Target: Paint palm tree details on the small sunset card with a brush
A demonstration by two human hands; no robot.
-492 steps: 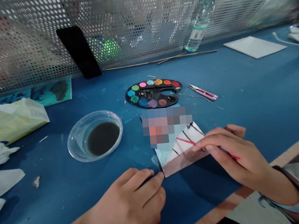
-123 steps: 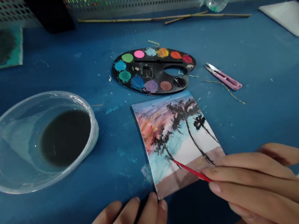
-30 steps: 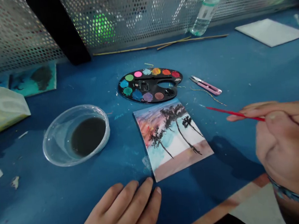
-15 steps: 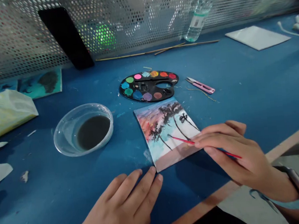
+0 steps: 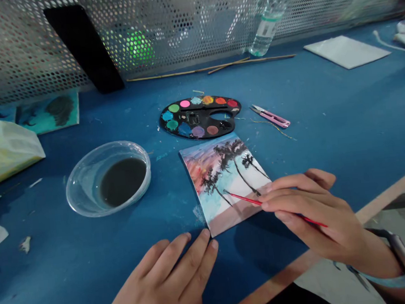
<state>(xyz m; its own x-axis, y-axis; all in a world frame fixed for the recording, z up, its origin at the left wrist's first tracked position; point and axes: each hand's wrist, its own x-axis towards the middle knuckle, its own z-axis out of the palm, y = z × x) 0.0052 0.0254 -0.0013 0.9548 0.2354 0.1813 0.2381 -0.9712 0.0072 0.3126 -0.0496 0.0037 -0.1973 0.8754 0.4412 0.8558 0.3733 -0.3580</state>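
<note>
My right hand is closed around a thin red paintbrush, its tip at the trunk of the left palm on a small painted canvas. Dark palm trees stand on it against a pink, orange and pale blue sky, over a brownish-pink lower band. My left hand lies flat on the blue table, fingers stretched out, fingertips at the canvas's lower left corner. Just beyond the canvas is a black paint palette with several coloured wells. A clear plastic bowl of dark water sits to the left.
Pink thread snips lie right of the palette. Behind are thin sticks, a water bottle, a white panel and a black phone leaning on the perforated metal screen. Teal paintings and crumpled paper occupy the left.
The brush tip has shifted slightly left and down on the canvas, onto the left palm's trunk. My left hand stays by the canvas corner. The view has moved slightly.
</note>
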